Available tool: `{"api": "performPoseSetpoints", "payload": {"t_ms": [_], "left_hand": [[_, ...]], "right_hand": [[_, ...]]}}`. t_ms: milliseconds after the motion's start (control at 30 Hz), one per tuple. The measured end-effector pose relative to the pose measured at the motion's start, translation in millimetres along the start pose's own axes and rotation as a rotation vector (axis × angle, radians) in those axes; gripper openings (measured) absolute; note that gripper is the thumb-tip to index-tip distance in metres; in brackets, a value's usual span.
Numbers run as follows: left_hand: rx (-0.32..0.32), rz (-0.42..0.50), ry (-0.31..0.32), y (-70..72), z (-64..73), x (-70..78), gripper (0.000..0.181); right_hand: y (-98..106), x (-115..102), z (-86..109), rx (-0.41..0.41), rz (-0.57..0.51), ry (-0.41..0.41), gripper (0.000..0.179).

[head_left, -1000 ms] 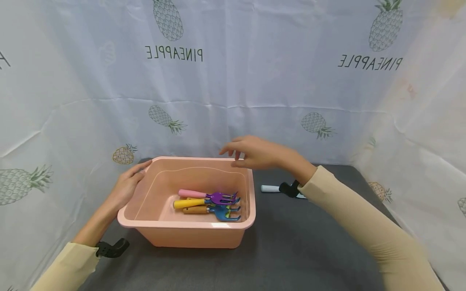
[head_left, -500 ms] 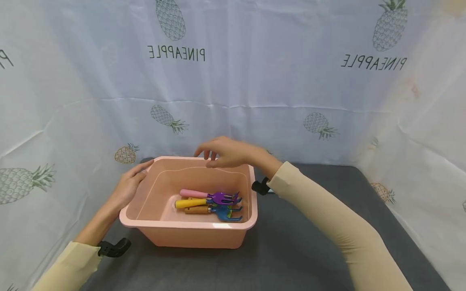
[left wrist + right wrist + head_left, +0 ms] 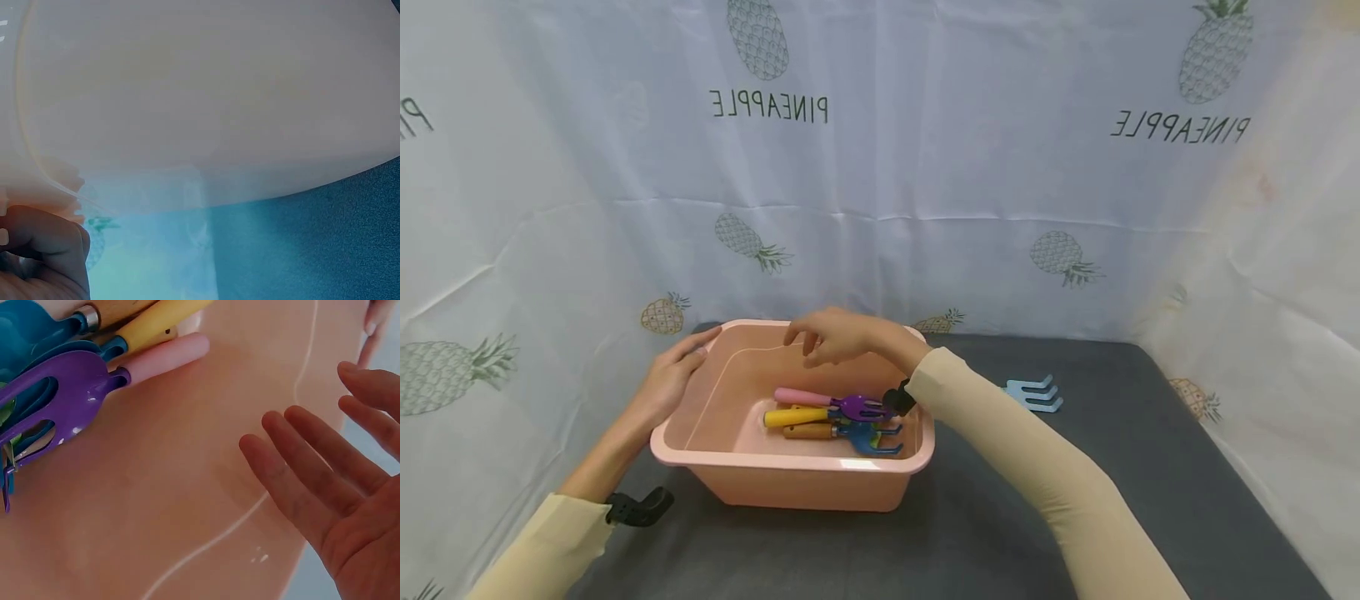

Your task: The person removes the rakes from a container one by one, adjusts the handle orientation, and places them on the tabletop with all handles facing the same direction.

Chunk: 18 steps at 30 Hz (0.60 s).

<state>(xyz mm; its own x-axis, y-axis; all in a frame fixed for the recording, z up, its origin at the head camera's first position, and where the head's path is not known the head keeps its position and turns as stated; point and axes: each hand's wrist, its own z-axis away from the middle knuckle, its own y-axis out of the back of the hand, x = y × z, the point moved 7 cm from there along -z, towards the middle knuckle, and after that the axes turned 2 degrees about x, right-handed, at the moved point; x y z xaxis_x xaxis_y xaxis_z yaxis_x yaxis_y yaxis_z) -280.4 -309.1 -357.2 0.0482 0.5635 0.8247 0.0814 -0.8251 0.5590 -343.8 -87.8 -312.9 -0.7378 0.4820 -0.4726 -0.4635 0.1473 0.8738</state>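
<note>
Tub (image 3: pixel 797 487) on dark tabletop (image 3: pixel 925 533); pineapple-print sheet (image 3: pixel 917 158), perhaps cloth, behind.

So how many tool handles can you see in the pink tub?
4 in the tub: a pink handle at the back, a brown handle in front, a yellow handle between them, and a partly covered handle between pink and yellow. More may be hidden.

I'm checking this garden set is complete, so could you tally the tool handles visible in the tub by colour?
Pink handle: 1
Yellow handle: 1
Brown handles: 2, one mostly covered by the yellow
Total in sight: 4; others could be hidden underneath.
</note>
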Motion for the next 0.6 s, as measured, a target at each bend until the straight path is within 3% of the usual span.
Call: {"api": "performPoseSetpoints", "payload": {"t_ms": [233,600], "left_hand": [[-0.008,0.008,-0.003,0.7,-0.6,1.6,0.053],[-0.016,0.018,0.0,-1.1,0.1,2.1,0.053]], "right_hand": [[-17,8,-13.3,-0.009,-0.071,-0.046,0.041],[-39,13,-25.9,-0.075,-0.184,-0.102,0.055]]}}
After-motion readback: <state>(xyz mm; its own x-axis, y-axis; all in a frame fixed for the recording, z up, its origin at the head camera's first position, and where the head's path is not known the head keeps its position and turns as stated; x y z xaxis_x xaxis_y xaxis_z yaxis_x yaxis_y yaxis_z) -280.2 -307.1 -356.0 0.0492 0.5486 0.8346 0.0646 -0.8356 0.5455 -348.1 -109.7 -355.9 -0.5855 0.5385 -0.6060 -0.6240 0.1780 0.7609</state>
